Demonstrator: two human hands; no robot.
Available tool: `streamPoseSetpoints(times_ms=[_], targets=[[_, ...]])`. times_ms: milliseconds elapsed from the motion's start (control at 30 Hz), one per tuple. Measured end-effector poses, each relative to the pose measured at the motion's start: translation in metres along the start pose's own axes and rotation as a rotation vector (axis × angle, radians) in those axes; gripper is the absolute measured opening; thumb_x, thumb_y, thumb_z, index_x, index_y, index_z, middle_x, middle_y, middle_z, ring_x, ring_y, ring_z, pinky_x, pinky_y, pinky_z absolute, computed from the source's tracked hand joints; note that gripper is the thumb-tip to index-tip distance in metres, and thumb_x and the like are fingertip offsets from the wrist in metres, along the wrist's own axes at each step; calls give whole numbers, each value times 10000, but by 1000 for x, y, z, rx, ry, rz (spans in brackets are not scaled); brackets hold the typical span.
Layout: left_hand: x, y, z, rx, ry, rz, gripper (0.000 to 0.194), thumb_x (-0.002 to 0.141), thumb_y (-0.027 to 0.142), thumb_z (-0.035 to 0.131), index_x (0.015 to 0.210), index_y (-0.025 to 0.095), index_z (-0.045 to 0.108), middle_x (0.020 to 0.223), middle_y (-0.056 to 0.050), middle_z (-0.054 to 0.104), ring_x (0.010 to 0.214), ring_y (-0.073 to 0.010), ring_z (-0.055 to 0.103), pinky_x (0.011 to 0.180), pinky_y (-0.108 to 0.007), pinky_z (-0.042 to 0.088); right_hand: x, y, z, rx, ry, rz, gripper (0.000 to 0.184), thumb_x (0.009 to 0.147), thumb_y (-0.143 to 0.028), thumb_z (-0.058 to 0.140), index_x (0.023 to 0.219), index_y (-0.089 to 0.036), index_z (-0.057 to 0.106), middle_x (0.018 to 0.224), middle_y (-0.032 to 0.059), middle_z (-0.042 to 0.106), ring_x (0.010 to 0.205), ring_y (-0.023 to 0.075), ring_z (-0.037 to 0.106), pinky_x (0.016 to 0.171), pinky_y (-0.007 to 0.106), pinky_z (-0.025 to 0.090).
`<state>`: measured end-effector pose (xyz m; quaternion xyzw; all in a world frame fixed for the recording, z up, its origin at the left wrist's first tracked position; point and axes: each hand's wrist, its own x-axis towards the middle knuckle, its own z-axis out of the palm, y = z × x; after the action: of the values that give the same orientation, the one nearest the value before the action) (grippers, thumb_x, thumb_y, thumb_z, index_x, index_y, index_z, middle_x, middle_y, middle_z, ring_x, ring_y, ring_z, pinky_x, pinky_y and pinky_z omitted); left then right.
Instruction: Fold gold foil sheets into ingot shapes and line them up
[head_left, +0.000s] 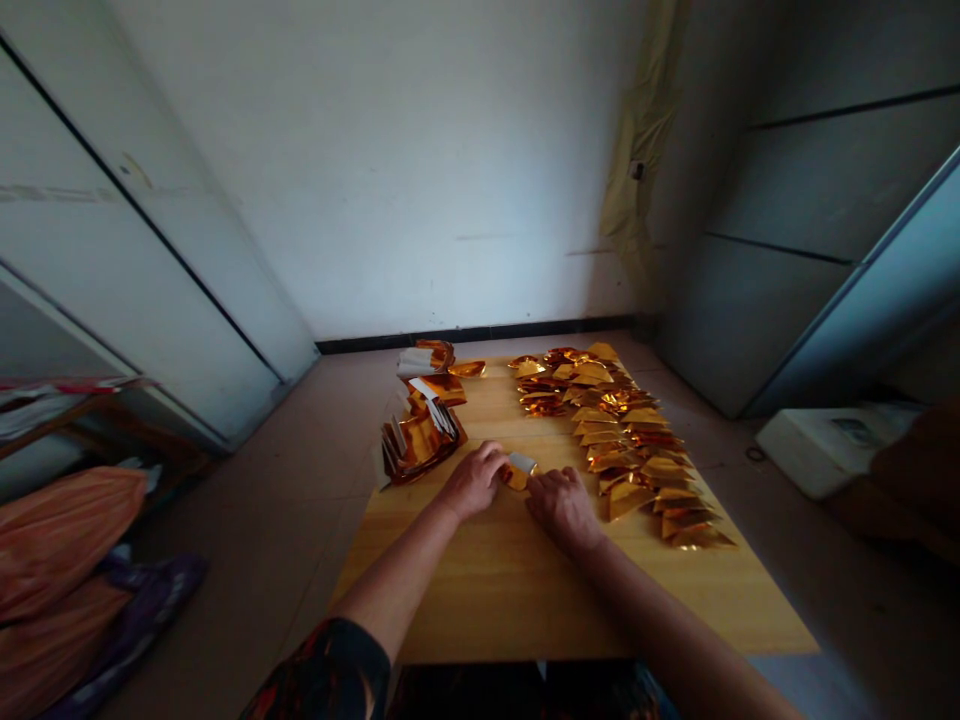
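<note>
A small sheet of gold foil paper (516,476), its pale back partly showing, is curled between my two hands over the middle of the wooden table. My left hand (478,477) grips its left edge with fingers closed. At its right edge my right hand (562,503) is closed too, knuckles up, holding the paper. To the left lie stacks of loose gold foil sheets (424,437) with pale undersides. On the right side, folded gold paper pieces (628,490) with pointed ends lie in overlapping rows.
The wooden table (465,600) stands before a white wall (420,180). A white box (806,450) sits on the floor at right, near grey cabinets (795,260). Orange cloth (67,540) hangs at the left. My legs are under the table's near edge.
</note>
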<state>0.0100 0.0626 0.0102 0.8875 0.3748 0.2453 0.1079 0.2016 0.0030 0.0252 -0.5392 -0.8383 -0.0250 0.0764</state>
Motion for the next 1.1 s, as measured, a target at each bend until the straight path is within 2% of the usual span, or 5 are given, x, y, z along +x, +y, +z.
streamPoseSetpoints(times_ms=[133,333,533,800,1100], targets=[[1,-3,5,-28,20,-37,336,727,-27,460,933,184,621,948,-42,643,915,-153,599,842,-296,499,0,-1,-1,-5,6,-1,130,889,-241,487,898,-197,609,888,59,682,853,188,565,780,344,262],[6,-10,13,77,17,18,297,772,20,497,941,185,678,1043,-64,679,958,-167,621,886,-324,494,0,-1,2,-6,40,-1,153,896,-245,475,889,-212,624,882,46,678,852,183,552,784,347,256],[6,-6,2,131,-86,107,299,798,70,516,1013,206,673,1065,-63,682,975,-182,612,892,-345,471,0,-1,12,29,100,40,184,901,-242,452,851,-217,627,844,44,669,850,182,535,858,375,239],[-3,0,-6,180,-64,55,361,811,98,526,1134,236,610,1049,-54,674,987,-185,581,856,-321,456,4,3,1,18,60,70,173,885,-278,491,841,-225,650,866,33,685,880,189,540,900,408,219],[1,-1,-3,188,-37,80,155,870,283,550,964,247,668,930,-35,694,888,-175,576,791,-307,417,13,11,0,0,54,33,170,862,-325,538,818,-222,665,835,35,684,853,188,550,899,410,234]])
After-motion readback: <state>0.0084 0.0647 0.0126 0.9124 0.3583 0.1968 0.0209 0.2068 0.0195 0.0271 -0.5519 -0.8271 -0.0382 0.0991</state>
